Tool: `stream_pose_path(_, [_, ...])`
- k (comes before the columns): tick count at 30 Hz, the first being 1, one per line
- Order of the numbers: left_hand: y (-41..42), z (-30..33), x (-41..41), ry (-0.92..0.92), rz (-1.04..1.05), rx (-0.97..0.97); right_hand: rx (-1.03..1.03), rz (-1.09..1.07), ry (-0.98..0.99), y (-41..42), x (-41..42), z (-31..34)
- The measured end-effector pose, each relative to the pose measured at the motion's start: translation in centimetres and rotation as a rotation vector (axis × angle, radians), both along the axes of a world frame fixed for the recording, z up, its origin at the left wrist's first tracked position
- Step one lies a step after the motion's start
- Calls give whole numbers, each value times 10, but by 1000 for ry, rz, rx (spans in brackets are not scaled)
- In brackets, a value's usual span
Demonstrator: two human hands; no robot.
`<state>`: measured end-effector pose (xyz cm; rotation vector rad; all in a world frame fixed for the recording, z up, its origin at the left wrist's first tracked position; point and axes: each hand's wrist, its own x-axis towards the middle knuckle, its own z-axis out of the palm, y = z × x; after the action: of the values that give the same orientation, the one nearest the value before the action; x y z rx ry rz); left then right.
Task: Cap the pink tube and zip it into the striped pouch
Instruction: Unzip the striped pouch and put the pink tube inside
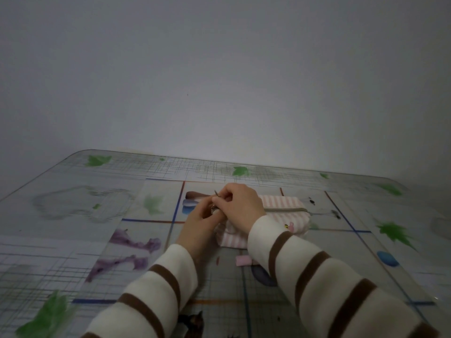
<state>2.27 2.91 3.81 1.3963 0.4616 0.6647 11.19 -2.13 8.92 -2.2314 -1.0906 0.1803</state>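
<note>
The pink-and-white striped pouch (285, 203) lies on the table, its zipper running along the top edge. Both hands meet at its left end. My left hand (201, 222) grips that end of the pouch, with a small metallic piece showing by its fingers. My right hand (240, 203) pinches a thin dark zipper pull that sticks up above the fingertips. A small pink piece (242, 261) lies on the table just in front of the pouch, partly under my right sleeve. Whether it is the tube or its cap I cannot tell.
The glass-topped table (102, 206) has a printed pattern of green leaves, grids and coloured shapes. Its far edge runs along a plain grey wall. My striped sleeves cover the near middle of the table.
</note>
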Motion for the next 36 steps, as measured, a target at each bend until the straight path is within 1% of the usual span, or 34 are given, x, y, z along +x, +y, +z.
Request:
stream_pose_path(3, [-3,0,-3,24,16,38,-19,-25,-39,-3,4,-3])
stream_pose_path(11, [-7,-2,-2,-12,4,-38,-12,-119,-77,-12,11,-7])
stream_pose_path(16, [-8,-3,-1,-10,24,-31,-10,-161,-82,-16,15,-8])
stream_pose_path(20, [-8,-4,-1,6,31,-29,-4,-191,-127,-20,15,-10])
stream_pose_path(23, [-7,-5,-1,22,45,-37,-5,-206,-157,-24,16,-10])
stream_pose_path(29, [-6,-4,-1,46,55,34,-4,-218,-201,-30,18,-13])
stream_pose_path(36, [-7,-2,-3,69,55,24,-15,-219,-189,-37,23,-14])
